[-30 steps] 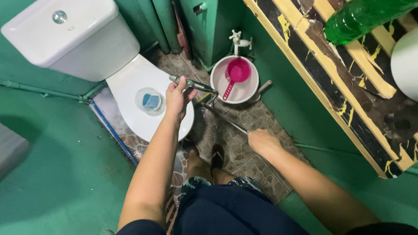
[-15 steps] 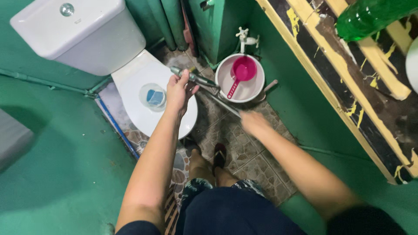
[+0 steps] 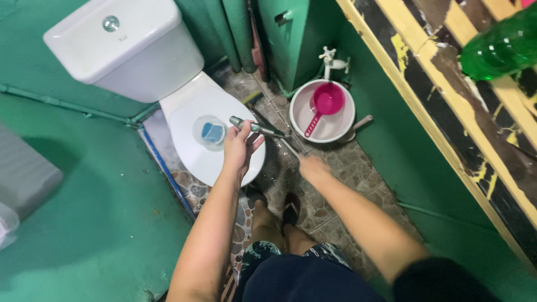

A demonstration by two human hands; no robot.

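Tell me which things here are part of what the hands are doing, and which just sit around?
In use:
left hand
metal spray nozzle
its hose
right hand

Lying about:
white basin
pink dipper
small clear container
green bottle
tap

Toilet [image 3: 207, 112] left, basin [image 3: 323, 112] right, narrow tiled floor [image 3: 341, 168] between

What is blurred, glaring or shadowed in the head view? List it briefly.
Head view: the right hand is motion-blurred, the left hand sharper on the metal sprayer; soft glare on the white cistern and the green bottle; a dark shadow on the green wall at left; wide-angle tilt bends the striped ledge.
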